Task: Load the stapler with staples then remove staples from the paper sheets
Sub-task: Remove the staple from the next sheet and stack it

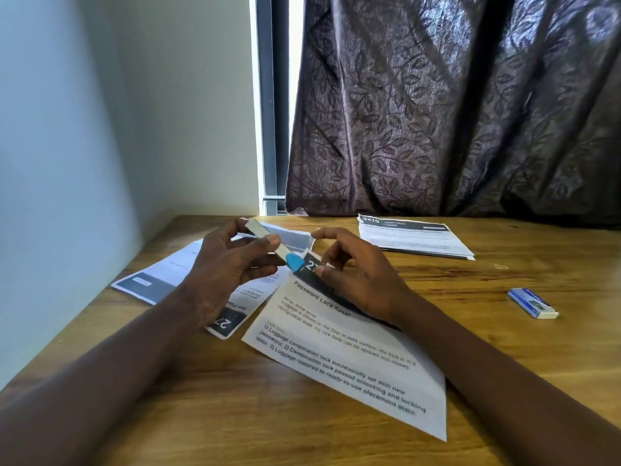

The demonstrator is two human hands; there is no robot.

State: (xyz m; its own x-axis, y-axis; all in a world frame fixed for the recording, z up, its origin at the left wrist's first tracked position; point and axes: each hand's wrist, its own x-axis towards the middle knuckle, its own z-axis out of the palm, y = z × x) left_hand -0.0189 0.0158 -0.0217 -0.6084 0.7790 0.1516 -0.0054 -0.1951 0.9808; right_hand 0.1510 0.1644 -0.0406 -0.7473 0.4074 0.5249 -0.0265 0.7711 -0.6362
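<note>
My left hand (pixel 223 264) grips a slim metal stapler (pixel 268 242) with a blue plastic end, held tilted above the papers; the blue tip (pixel 295 263) points down at the dark header corner of a printed sheet (pixel 349 358). My right hand (pixel 356 274) rests on that sheet's top corner, fingers curled and pinching at the paper edge; what lies between the fingertips is too small to tell. A small blue and white staple box (pixel 532 302) lies on the table to the right, apart from both hands.
More printed sheets (pixel 161 280) lie spread under my left hand, and a stack of papers (pixel 413 238) sits at the back of the wooden table (pixel 521 364). A white wall bounds the left; a dark patterned curtain (pixel 453 105) hangs behind.
</note>
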